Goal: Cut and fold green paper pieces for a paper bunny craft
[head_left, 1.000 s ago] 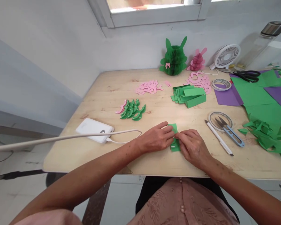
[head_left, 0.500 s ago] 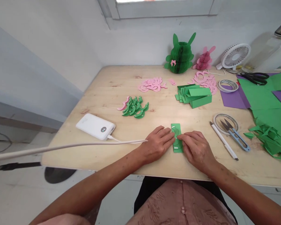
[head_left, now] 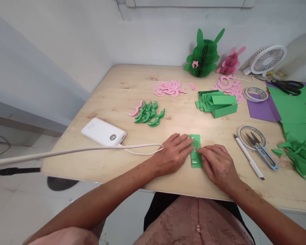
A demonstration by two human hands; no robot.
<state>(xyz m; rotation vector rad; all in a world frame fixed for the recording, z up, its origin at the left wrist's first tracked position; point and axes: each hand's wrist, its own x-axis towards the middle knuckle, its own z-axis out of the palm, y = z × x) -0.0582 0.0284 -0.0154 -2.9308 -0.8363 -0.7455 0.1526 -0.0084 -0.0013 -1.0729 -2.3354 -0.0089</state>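
Head view: near the front edge of the tabletop (head_left: pixel 117 172), a green paper strip (head_left: pixel 196 157) lies lengthwise away from the person, with a curved outline and small white marks on it. The left hand (head_left: pixel 173 153) rests flat and unclenched, its fingertips at the strip's left side. The right hand (head_left: pixel 219 166) has thumb and forefinger drawn together on the strip's right side; I cannot tell whether anything is pinched between them. Toward the left edge lies a white power bank (head_left: pixel 102 131) with its cable; between it and the back edge sits a pile of curved green pieces (head_left: pixel 148 114). Right of the hands are a white pen (head_left: pixel 249 158) and blue-handled snips (head_left: pixel 266 157), blades over a tape roll (head_left: pixel 240 137). Close to the back edge stands a green paper rabbit (head_left: pixel 203 59).
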